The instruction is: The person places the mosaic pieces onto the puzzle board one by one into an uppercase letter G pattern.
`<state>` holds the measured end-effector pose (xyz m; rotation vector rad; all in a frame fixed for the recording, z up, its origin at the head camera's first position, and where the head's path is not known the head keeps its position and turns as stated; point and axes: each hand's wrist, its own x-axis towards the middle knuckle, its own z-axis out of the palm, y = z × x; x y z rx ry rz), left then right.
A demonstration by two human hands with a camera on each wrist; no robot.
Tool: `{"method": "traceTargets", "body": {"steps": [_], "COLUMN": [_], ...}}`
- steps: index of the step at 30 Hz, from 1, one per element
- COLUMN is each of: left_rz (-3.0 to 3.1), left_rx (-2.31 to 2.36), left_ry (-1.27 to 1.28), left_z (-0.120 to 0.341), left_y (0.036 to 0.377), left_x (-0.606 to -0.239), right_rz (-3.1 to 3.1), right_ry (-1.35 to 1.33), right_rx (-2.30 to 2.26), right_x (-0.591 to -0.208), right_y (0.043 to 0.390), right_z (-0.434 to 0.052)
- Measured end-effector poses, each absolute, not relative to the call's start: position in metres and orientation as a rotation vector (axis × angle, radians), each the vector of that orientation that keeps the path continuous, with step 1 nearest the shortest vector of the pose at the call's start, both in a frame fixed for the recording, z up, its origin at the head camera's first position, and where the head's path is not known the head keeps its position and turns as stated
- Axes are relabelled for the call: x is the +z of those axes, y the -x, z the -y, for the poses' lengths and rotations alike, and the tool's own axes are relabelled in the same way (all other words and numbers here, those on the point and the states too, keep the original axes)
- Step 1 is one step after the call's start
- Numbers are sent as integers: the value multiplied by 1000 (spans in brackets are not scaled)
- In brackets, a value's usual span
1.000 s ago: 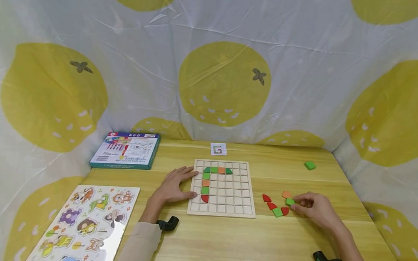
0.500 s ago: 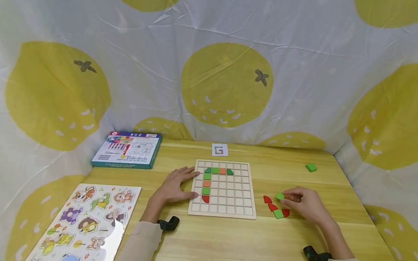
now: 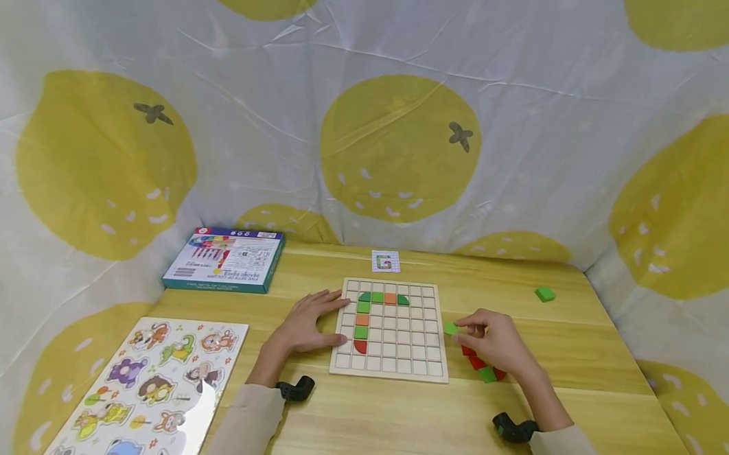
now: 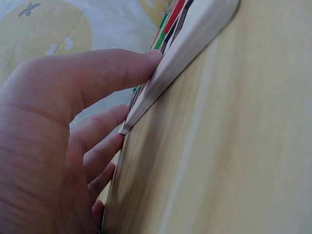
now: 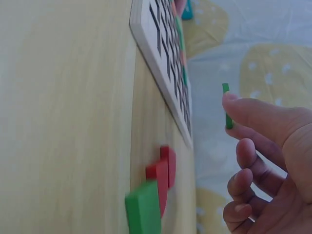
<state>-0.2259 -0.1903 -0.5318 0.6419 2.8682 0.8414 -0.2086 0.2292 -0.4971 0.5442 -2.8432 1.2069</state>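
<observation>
While the left hand (image 3: 302, 326) lies flat on the desk (image 3: 391, 428) with its fingers straight, it presses on the left edge of the wooden grid board (image 3: 388, 366) — it holds nothing, it just keeps the board from sliding. The left wrist view shows the thumb right against the board's rim. That hand should stay put and press gently.

Just right of those fingers, a column of tiles already sits in the board: green, orange, green and a red curved tile (image 3: 359, 347) at the bottom, with a row of green and orange along the top. Far behind the board, away from both hands, stands a small card (image 3: 385, 261) with a letter shape on it.

Further right, the right hand (image 3: 497, 343) pinches a small green square tile (image 3: 451, 327) between thumb and fingertip. The tile is in the air, just past the board's right edge, and the other fingers are curled in loosely. I think the tile should be kept flat and level, lined up over one empty square, then lowered straight down — a tilted tile could catch on the thin walls.

Under and beside the right hand lie spare red pieces (image 3: 475, 360) and another green square (image 3: 487, 375). The hand should lift clear of them, so none get knocked.
</observation>
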Motion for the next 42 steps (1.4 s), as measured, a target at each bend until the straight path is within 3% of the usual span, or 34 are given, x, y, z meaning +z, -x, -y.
{"method": "traceTargets", "body": {"steps": [25, 42], "left_rz": [-2872, -2881], "left_rx": [811, 815], "left_ry": [-611, -607], "left_z": [189, 190], "left_y": [228, 227], "left_x": [-531, -533], "right_rz": [2881, 2957], "right_ry": [-844, -844], "right_rx": [1317, 1301], "right_x": [-510, -515], "right_y": [211, 205], "right_z": [-129, -102]}}
